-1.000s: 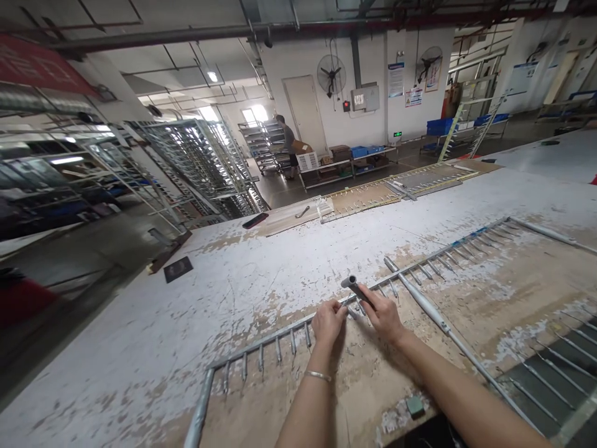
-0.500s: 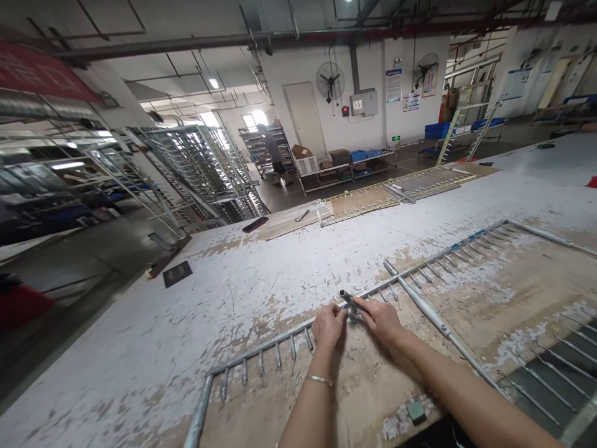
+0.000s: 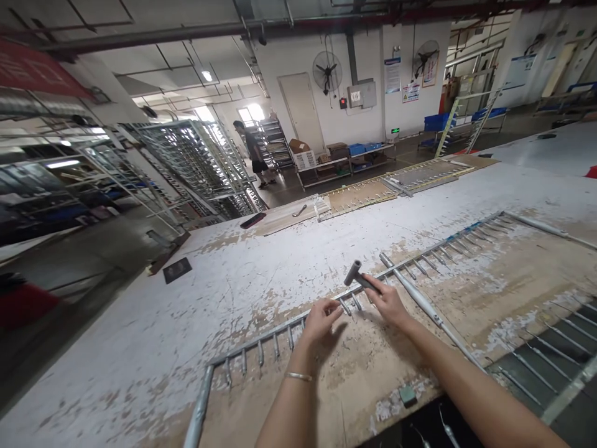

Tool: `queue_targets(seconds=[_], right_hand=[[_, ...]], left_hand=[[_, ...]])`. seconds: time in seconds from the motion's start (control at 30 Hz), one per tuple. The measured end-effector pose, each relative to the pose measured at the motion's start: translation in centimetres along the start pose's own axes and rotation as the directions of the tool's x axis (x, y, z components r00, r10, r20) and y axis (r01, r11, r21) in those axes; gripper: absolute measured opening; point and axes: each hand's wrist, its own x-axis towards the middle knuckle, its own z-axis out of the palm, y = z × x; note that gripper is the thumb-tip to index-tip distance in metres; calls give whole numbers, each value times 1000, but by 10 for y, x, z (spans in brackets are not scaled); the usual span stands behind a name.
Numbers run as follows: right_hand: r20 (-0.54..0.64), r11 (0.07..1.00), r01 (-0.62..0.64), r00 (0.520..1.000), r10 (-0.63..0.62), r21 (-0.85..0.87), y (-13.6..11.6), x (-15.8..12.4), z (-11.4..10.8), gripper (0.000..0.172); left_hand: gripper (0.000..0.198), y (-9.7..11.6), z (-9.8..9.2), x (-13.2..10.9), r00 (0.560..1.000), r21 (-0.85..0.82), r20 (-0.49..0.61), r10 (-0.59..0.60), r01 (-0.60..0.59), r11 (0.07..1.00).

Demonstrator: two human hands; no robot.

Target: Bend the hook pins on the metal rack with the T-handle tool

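A metal rack frame (image 3: 280,328) lies flat on the worn worktable, with a row of short prongs (image 3: 260,353) along its long bar. In my right hand (image 3: 388,303) is a grey T-shaped metal tool with a hollow tubular head (image 3: 353,272), gripped by its handle and raised above the bar. My left hand (image 3: 321,322) is close to the bar, thumb and fingers curved but apart, the fingertips beside a prong (image 3: 345,307). Whether they touch that prong is unclear. A crossbar (image 3: 420,297) of the frame lies right of my right hand.
Near the front edge sits a small green block (image 3: 407,396). Loose hooked rods (image 3: 448,426) lie below it. Across the table are a wrench (image 3: 299,211), a dark phone-like slab (image 3: 253,220) and a dark plate (image 3: 177,270). Beyond, a person (image 3: 252,152) stands by racks.
My right hand has lifted the tool off the bar, up and slightly right. My left hand has moved slightly left and its fingers have loosened. The person behind has moved left.
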Motion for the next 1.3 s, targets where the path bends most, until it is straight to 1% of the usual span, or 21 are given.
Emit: queue_targets(seconds=[0.03, 0.1, 0.17, 0.2, 0.27, 0.33, 0.4, 0.43, 0.5, 0.57, 0.67, 0.73, 0.77, 0.83, 0.9, 0.97, 1.03, 1.1, 1.17, 1.23, 1.3], right_hand=[[-38, 998, -45, 998, 47, 51, 0, 0, -5, 43], [-70, 983, -144, 986, 152, 118, 3, -2, -12, 46], [-73, 964, -206, 973, 220, 169, 9, -4, -15, 48], [-77, 958, -215, 969, 233, 190, 11, -5, -16, 48], [-85, 953, -212, 968, 235, 217, 17, -8, -16, 48], [-82, 951, -212, 969, 235, 225, 22, -10, -16, 47], [-72, 950, -215, 969, 237, 224, 26, -11, -17, 46], [-70, 951, -216, 969, 237, 223, 26, -11, -18, 47], [-82, 954, -212, 969, 233, 211, 24, -9, -20, 48], [-110, 966, -190, 971, 211, 178, 18, -4, -20, 47], [-147, 994, -77, 985, 88, 83, 8, 1, -15, 43], [-129, 1000, 21, 991, -23, -17, 6, 2, -8, 43], [-97, 995, 54, 993, -62, -82, 8, 2, -4, 43], [18, 967, 73, 997, -71, -245, 12, 1, 4, 43], [140, 912, 67, 990, -10, -405, 15, 0, 9, 42], [205, 864, 73, 978, 35, -498, 13, 1, 9, 41], [183, 859, 98, 983, -6, -502, 9, 3, 7, 43], [103, 878, 120, 991, -81, -464, 7, 4, 6, 45], [61, 883, 121, 993, -105, -454, 8, 4, 6, 46], [122, 863, 97, 992, -42, -496, 10, 5, 7, 44], [194, 836, 78, 980, 34, -543, 11, 6, 6, 42]], left_hand=[[21, -1, -4, -1, 997, -40, 49, 64, -62, 997], [23, 0, -8, -2, 981, -18, 54, 189, -188, 982], [26, 7, -7, -2, 957, 110, 24, 290, -291, 950], [28, 11, -5, -1, 941, 181, 46, 336, -339, 923], [29, 20, 0, 1, 916, 288, 148, 373, -400, 870], [25, 25, 5, 4, 907, 352, 231, 352, -415, 839], [20, 26, 9, 9, 914, 369, 231, 332, -398, 840], [17, 26, 11, 12, 929, 363, 193, 315, -366, 857], [14, 26, 15, 17, 966, 329, 74, 249, -260, 908], [13, 27, 20, 21, 986, 288, -43, 160, -141, 947], [14, 31, 31, 23, 986, 268, -149, 78, -35, 963], [17, 32, 38, 23, 980, 269, -194, 39, 15, 963], [19, 32, 41, 23, 977, 270, -212, 29, 30, 962], [21, 32, 44, 23, 972, 274, -233, 20, 46, 961], [22, 31, 46, 23, 971, 284, -238, 14, 56, 957], [23, 30, 46, 24, 972, 292, -234, 8, 62, 954], [23, 30, 46, 25, 973, 288, -232, 7, 62, 956], [22, 29, 46, 25, 972, 275, -234, 5, 61, 960], [21, 29, 47, 26, 971, 266, -238, 0, 65, 962], [22, 29, 47, 26, 971, 264, -238, -7, 71, 962], [23, 29, 46, 25, 972, 263, -236, -6, 70, 962]])
